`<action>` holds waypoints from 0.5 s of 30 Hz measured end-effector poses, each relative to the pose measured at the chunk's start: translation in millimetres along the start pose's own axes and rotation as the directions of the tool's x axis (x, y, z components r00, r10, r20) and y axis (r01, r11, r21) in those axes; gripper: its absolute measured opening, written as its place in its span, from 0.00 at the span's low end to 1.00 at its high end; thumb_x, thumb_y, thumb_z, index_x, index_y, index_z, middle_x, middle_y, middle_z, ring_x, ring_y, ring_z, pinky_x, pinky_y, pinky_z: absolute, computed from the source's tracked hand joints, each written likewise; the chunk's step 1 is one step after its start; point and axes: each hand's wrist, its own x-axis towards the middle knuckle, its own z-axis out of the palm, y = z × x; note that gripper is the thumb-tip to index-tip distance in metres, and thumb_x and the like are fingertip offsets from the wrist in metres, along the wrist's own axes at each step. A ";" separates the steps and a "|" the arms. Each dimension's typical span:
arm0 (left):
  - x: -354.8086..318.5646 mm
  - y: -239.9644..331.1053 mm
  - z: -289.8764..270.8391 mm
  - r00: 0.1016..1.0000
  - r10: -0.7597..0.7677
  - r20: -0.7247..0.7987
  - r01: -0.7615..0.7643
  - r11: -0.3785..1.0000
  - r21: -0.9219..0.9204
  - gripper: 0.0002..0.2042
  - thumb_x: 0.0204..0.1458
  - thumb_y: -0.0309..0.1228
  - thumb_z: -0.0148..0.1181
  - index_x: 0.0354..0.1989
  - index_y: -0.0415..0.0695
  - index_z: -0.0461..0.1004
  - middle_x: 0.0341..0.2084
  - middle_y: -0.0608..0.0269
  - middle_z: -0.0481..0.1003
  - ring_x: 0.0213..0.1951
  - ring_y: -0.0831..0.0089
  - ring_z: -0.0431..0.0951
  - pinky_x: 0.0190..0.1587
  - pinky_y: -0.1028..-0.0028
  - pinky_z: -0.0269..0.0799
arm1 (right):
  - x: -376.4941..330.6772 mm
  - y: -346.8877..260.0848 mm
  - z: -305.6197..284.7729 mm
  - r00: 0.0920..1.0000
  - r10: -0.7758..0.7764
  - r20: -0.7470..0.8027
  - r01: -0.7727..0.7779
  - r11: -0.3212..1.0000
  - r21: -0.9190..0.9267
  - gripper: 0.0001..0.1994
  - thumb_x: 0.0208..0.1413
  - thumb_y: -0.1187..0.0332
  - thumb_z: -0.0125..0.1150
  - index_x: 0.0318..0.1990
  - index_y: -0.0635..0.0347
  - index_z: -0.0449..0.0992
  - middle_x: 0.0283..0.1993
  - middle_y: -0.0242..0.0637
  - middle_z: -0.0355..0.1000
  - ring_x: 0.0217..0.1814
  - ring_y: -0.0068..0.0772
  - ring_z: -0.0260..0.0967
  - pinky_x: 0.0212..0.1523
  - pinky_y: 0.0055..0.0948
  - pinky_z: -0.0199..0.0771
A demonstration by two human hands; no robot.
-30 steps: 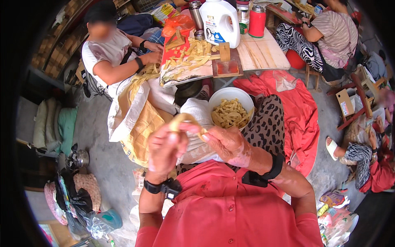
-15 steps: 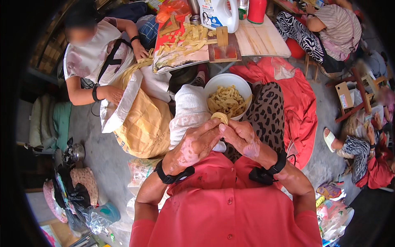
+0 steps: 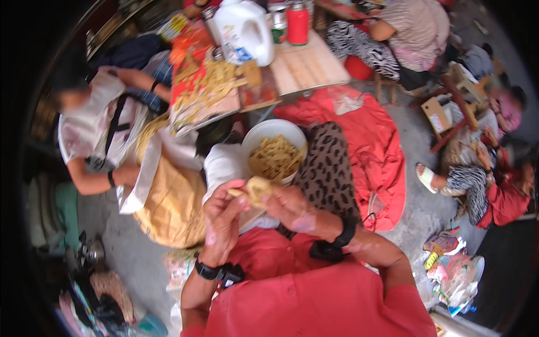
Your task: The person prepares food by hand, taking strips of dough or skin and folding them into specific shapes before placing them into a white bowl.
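My right hand (image 3: pixel 293 208) pinches a tan, curled coil (image 3: pixel 259 191) that looks like a flat strip rolled into a loop. Close beside it, my left hand (image 3: pixel 222 218) has its thumb and fingers closed on a small tan strip end (image 3: pixel 236 192). Motion blur hides whether that end belongs to the coil. Both hands are just in front of a white bucket (image 3: pixel 251 136), which sits in my lap. Tan curled pieces (image 3: pixel 275 157) of the same look partly fill it.
Ahead stands a low table (image 3: pixel 306 67) with loose tan strips (image 3: pixel 212 78), a white jug (image 3: pixel 244 33) and a red flask (image 3: pixel 297 25). At left a person (image 3: pixel 95 121) reaches into a yellow-brown sack (image 3: pixel 171 205). Red cloth (image 3: pixel 365 149) lies to the right; several people sit beyond.
My hands have parted slightly, the left now upright beside the coil. The whole view has shifted, with the table and bucket now farther left. The person at left has the lower hand deeper in the sack.
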 end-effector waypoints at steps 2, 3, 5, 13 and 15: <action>2.1 -0.8 5.5 0.998 -0.046 -0.036 0.042 0.993 -0.107 0.15 0.49 0.18 0.55 0.47 0.34 0.67 0.38 0.58 0.73 0.36 0.77 0.74 0.39 0.81 0.70 | -0.3 16.8 4.1 0.986 -0.160 0.036 0.162 0.983 -0.086 0.10 0.59 0.65 0.46 0.40 0.63 0.69 0.27 0.43 0.66 0.27 0.41 0.68 0.28 0.34 0.67; 4.9 -3.9 6.9 0.999 -0.035 -0.029 0.031 0.991 -0.130 0.16 0.49 0.18 0.55 0.48 0.34 0.66 0.38 0.58 0.73 0.36 0.77 0.74 0.39 0.81 0.71 | -1.9 25.0 6.6 0.986 -0.166 0.011 0.166 0.976 -0.139 0.09 0.58 0.66 0.48 0.36 0.62 0.68 0.23 0.44 0.65 0.23 0.45 0.66 0.24 0.38 0.64; 7.8 -12.1 0.8 1.000 -0.023 -0.009 0.022 0.990 -0.137 0.15 0.50 0.18 0.54 0.47 0.34 0.67 0.38 0.58 0.74 0.35 0.76 0.75 0.38 0.81 0.71 | -2.9 25.7 6.6 0.984 -0.176 0.035 0.179 0.976 -0.127 0.07 0.56 0.68 0.48 0.36 0.63 0.68 0.21 0.45 0.65 0.21 0.46 0.66 0.21 0.38 0.63; 0.5 -5.0 11.7 0.999 0.036 0.032 -0.037 0.999 0.011 0.08 0.52 0.23 0.55 0.37 0.32 0.75 0.35 0.55 0.75 0.36 0.72 0.75 0.42 0.75 0.70 | -7.4 31.5 12.2 0.963 -0.267 -0.037 0.261 0.959 -0.109 0.06 0.55 0.70 0.51 0.31 0.63 0.65 0.18 0.44 0.59 0.19 0.48 0.60 0.20 0.41 0.57; -2.2 -0.5 15.7 0.965 0.190 0.182 -0.222 0.959 0.177 0.08 0.51 0.24 0.56 0.36 0.32 0.75 0.37 0.55 0.74 0.38 0.73 0.74 0.42 0.75 0.69 | -7.5 26.0 7.4 0.960 -0.279 -0.025 0.273 0.953 -0.132 0.08 0.53 0.72 0.54 0.26 0.64 0.63 0.17 0.44 0.58 0.18 0.47 0.59 0.21 0.41 0.57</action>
